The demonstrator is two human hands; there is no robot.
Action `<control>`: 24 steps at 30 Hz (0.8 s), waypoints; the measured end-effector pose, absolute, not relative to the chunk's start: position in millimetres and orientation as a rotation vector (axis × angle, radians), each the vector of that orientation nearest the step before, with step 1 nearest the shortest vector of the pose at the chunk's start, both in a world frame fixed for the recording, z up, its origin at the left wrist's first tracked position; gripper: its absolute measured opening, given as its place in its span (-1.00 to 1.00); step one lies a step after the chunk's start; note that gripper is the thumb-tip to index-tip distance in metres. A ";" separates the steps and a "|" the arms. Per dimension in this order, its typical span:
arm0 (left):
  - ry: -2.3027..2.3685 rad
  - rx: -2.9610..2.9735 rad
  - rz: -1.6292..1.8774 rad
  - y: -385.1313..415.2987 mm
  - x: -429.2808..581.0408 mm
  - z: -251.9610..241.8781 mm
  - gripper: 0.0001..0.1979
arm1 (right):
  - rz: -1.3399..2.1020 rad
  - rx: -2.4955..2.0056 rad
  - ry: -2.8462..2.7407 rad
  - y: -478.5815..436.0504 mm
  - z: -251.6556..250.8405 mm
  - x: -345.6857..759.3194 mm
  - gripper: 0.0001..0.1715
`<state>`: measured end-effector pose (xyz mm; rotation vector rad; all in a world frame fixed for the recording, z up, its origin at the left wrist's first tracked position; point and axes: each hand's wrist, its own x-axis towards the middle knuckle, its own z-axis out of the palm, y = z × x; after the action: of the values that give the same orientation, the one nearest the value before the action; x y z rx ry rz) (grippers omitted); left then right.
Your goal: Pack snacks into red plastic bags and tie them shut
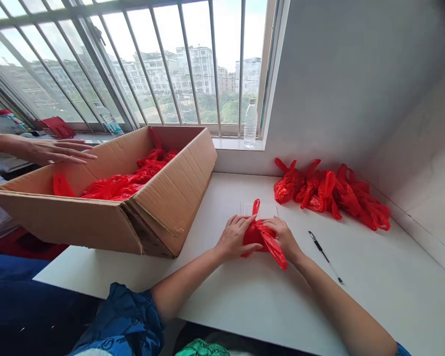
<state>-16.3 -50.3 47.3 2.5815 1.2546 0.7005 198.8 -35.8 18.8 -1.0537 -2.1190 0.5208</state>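
Observation:
Between my two hands, on the white table (222, 291), lies a red plastic bag (267, 238) with its top gathered and its handle loops sticking out. My left hand (238, 236) is wrapped around the bag's left side, thumb toward the front. From the right, my right hand (283, 238) grips the same bag, its fingers partly hidden behind the red plastic. What the bag contains cannot be seen. Just behind it lies a sheet of paper (269, 211) with faint markings, partly covered by the bag. A black and clear pen (325, 257) rests to the right of my right forearm.
A large open cardboard box (178, 193) with red bags (122, 185) inside stands at left. Another person's hand (59, 150) hovers over its left edge. Several tied red bags (330, 193) line the wall at right. A plastic bottle (250, 123) stands on the sill of the barred window.

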 end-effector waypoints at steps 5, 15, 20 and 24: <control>1.295 2.376 0.755 -59.7 -9.9 84.1 -0.73 | 0.706 -1.024 -2.083 -52.5 65.8 222.0 -0.65; 1.531 1.665 1.081 -89.5 -63.7 112.2 -0.69 | 0.323 -2.033 -1.569 -69.7 42.8 367.4 -0.73; 1.546 1.489 1.075 -88.5 -46.0 120.4 -0.72 | 0.303 -2.103 -1.664 -66.2 19.6 352.0 -0.73; 1.259 1.474 0.988 -90.5 -7.0 119.6 -0.70 | 0.264 -2.094 -1.710 -62.6 12.8 340.9 -0.86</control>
<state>-7.0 -90.5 119.6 1.4738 1.2589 0.9884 340.9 -62.6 12.8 -2.0938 -1.7097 0.2637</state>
